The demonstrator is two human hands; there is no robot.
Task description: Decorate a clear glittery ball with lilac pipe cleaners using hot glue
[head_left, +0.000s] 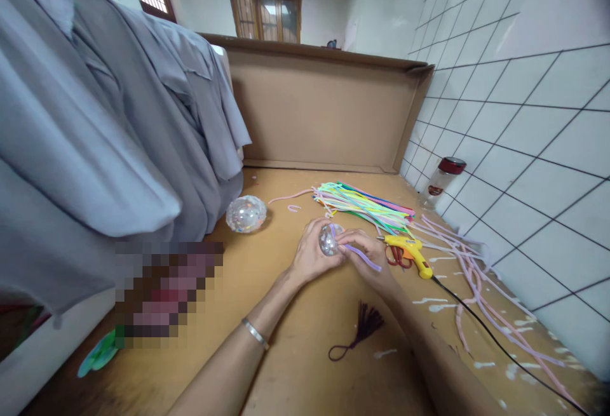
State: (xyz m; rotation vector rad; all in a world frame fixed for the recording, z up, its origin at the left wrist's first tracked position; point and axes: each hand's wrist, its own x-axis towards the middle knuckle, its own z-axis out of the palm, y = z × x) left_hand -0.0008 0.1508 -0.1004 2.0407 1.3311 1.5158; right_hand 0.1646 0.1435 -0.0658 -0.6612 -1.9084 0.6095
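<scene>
My left hand [312,256] is wrapped round a small clear ball [328,242] with pale specks in it, holding it just above the table. My right hand [369,254] pinches a purple pipe cleaner [366,260] against the ball; one end lies across the ball's face, and the other sticks out toward the lower right. Just right of this hand is a yellow hot glue gun [405,251], beside red-handled scissors [398,257]. A larger clear bowl-like piece with coloured specks [246,214] sits to the left. Nearer me lies a dark tassel [366,327] with a loop.
Behind my hands is a bundle of coloured pipe cleaners [365,206]; loose ones [476,276] trail right. A red-lidded jar [441,181] stands by the tiled wall [524,136]. Dried glue streaks and a black cord [495,333] cross the right. A cardboard panel [324,111] closes the back; grey-blue cloth [119,117] fills the left.
</scene>
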